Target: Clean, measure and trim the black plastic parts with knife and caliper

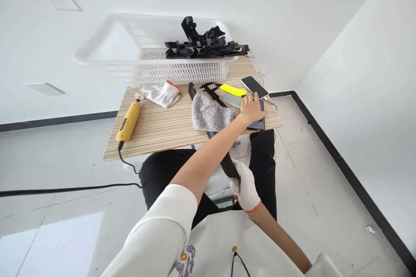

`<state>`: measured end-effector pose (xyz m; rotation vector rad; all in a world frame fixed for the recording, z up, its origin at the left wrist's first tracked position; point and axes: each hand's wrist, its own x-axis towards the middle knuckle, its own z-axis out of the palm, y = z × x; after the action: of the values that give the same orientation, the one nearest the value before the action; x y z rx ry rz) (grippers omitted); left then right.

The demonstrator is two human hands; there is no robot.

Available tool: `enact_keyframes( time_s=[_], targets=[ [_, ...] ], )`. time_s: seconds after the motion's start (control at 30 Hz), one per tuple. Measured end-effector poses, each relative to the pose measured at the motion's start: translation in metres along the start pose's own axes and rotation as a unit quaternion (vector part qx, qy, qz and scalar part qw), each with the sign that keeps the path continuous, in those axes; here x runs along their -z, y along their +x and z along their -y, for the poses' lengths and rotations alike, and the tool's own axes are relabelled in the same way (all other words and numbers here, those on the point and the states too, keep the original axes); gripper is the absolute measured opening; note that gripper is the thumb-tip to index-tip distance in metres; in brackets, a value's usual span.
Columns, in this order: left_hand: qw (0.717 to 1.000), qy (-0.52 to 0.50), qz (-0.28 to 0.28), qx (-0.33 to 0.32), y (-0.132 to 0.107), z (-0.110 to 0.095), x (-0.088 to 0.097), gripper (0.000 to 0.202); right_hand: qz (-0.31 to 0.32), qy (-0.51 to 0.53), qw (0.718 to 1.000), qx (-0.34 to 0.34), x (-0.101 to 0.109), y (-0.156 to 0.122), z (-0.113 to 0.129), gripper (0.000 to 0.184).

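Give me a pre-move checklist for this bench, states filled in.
1. Strip held: ok. The gloved right hand grips the lower end of the black strip.
2. Left hand gloved: not ok. The left hand is bare; a loose glove lies on the table.
3. Left hand clear of phones: not ok. It is over the dark phone.
4. Cloth on strip: ok. The gray cloth lies across it.
5. Cutter blade retracted: cannot tell, too small.
6. Yellow tool switched off: cannot tell; it lies on the table.

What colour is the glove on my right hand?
The glove is white with an orange edge; the head view shows it best.
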<state>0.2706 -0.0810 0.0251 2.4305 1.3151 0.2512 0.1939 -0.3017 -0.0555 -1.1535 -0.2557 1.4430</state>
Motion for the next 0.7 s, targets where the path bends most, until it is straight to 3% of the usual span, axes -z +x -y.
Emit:
enact_keyframes(
  time_s=[0.2, 0.37, 0.53, 0.7],
  targets=[
    [1.0, 0.008, 0.023, -0.001, 0.022, 0.008, -0.017, 0.097, 0.01, -0.002, 1.0, -0.001, 0.007, 0.002, 0.003, 0.058],
    [0.994, 0.027, 0.108, -0.007, 0.026, 0.011, -0.01, 0.097, 0.012, 0.015, 1.0, -0.015, 0.007, 0.004, 0.003, 0.057],
    [0.992, 0.035, 0.124, -0.009, 0.029, 0.012, -0.007, 0.099, 0.036, 0.031, 0.998, -0.029, 0.005, 0.006, -0.001, 0.052],
    [0.992, 0.011, 0.127, -0.006, 0.031, 0.011, -0.004, 0.097, 0.019, 0.039, 0.998, -0.037, 0.001, 0.005, 0.0, 0.049]
  ],
)
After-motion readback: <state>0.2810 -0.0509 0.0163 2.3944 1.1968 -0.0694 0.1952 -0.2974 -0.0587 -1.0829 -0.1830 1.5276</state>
